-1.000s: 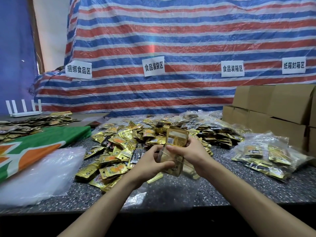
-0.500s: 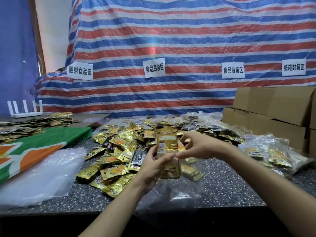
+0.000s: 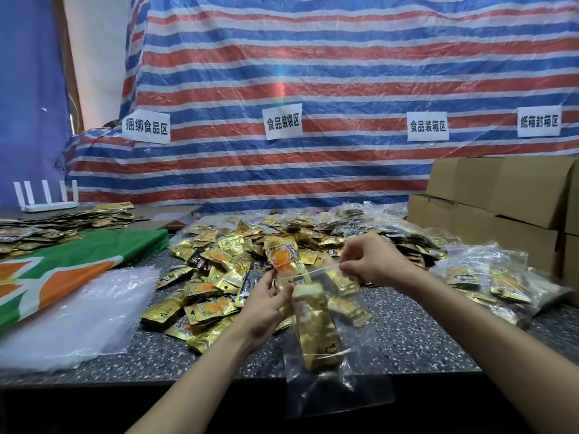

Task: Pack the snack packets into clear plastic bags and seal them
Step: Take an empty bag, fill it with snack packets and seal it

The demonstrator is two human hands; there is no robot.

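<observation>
Head view, bag: a clear plastic zip bag (image 3: 360,386) hangs over the speckled bench's (image 3: 413,339) near edge, with stacked gold foil snack packets (image 3: 318,336) inside.
Hands: left hand (image 3: 264,308) and right hand (image 3: 372,261) each pinch one end of the bag's mouth.
Progress: this bag looks filled but not yet sealed. Filled clear bags (image 3: 488,277) lie to its right, and a loose heap of gold packets (image 3: 216,277) behind it is yet to pack.

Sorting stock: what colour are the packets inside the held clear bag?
Shiny gold packets in the clear bag; head view.
</observation>
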